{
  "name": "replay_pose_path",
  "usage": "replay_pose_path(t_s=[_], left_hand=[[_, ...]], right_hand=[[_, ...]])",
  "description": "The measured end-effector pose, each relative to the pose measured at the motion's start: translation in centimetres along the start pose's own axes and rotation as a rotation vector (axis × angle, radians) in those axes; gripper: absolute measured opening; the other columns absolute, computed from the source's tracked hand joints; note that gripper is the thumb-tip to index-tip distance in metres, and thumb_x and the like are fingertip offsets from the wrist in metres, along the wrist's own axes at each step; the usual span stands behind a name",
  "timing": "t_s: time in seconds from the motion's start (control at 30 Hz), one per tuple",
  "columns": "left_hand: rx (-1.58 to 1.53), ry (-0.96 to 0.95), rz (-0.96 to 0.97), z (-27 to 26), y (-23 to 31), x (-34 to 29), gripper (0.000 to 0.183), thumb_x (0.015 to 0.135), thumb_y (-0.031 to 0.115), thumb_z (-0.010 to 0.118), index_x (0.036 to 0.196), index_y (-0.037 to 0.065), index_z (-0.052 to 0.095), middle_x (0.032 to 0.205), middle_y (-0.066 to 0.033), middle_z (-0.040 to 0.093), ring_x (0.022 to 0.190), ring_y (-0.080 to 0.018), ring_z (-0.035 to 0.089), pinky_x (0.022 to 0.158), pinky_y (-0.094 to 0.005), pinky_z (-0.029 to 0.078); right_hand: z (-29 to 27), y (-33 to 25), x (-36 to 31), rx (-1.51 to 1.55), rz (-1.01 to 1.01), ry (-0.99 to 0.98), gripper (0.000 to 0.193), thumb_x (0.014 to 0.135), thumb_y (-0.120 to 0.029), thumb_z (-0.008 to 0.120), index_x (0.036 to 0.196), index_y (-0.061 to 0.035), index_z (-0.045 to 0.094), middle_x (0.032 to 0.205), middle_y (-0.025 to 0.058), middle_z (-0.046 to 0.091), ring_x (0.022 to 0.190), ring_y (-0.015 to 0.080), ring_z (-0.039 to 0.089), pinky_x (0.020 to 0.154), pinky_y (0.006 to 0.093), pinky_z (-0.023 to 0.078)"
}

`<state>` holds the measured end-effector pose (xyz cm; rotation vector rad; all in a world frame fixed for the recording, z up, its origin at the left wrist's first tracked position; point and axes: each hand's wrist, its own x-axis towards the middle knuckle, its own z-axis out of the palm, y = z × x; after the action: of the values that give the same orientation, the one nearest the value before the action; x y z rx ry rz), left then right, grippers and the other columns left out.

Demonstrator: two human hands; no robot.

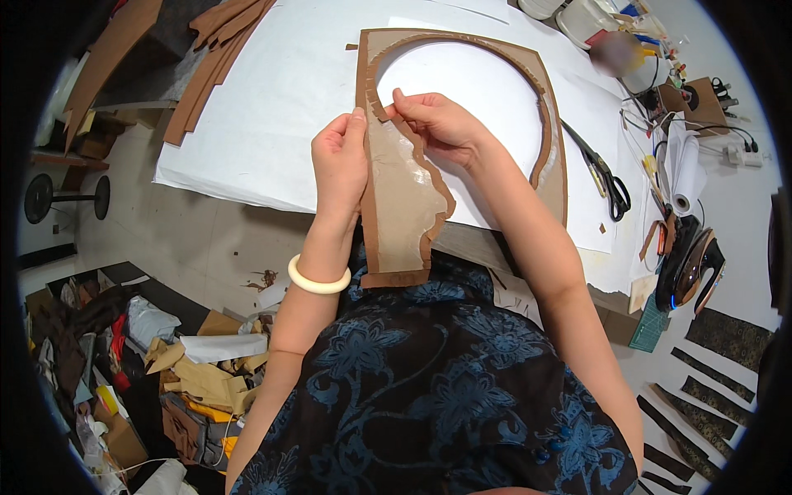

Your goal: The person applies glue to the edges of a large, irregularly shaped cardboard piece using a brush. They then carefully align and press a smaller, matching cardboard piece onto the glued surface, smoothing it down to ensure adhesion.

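A flat tan panel point(392, 214) with brown fabric edging folded over its borders lies partly on the white-covered table. Its near end hangs past the table edge toward my body. A large round opening takes up its middle, and the brown edging along the opening is snipped into tabs. My left hand point(341, 157) grips the panel's left edge, thumb on top. Inside the opening, my right hand point(441, 128) has its fingers closed on the brown edging at the inner left curve. The fingers under the panel are hidden. A cream bangle point(319, 275) circles my left wrist.
Black-handled scissors point(612, 181) lie right of the panel, and an iron point(699, 266) stands farther right near a paper roll point(683, 177). Brown fabric strips point(210, 74) rest at the table's far left. A heap of scraps point(198, 371) covers the floor at lower left.
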<state>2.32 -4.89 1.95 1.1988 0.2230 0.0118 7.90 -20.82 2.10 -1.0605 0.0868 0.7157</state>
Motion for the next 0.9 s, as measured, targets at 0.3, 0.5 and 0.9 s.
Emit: replay_pose_path(t_s=[0.3,0.5,0.9], left_hand=[[0.123,-0.026,0.036,-0.3,-0.7,0.1,0.031,0.103,0.020,0.052,0.080,0.002,0.062,0.071,0.0026,0.061,0.062,-0.0026,0.049,0.056,-0.0209,0.040],[0.024,0.011,0.007,0.0,0.2,0.2,0.031,0.103,0.020,0.052,0.078,0.003,0.060,0.071,0.0017,0.061,0.061,-0.0023,0.049,0.055,-0.0209,0.039],[0.105,0.035,0.011,0.3,0.3,0.0,0.031,0.102,0.021,0.055,0.077,0.003,0.059,0.063,0.0040,0.057,0.056,-0.0011,0.045,0.052,-0.0207,0.035]], right_hand=[[-0.4,0.1,0.3,-0.273,-0.065,-0.025,0.019,0.089,-0.019,0.076,0.088,-0.0008,0.071,0.078,0.0049,0.070,0.066,0.0080,0.063,0.060,0.0203,0.051],[0.2,0.1,-0.8,-0.043,0.004,0.021,0.016,0.088,-0.019,0.077,0.081,-0.0047,0.072,0.074,0.0025,0.069,0.061,0.0054,0.058,0.056,0.0184,0.047],[-0.4,-0.2,-1.9,-0.161,0.018,0.005,0.019,0.088,-0.023,0.077,0.081,-0.0052,0.072,0.062,-0.0010,0.062,0.052,0.0037,0.050,0.049,0.0173,0.040]])
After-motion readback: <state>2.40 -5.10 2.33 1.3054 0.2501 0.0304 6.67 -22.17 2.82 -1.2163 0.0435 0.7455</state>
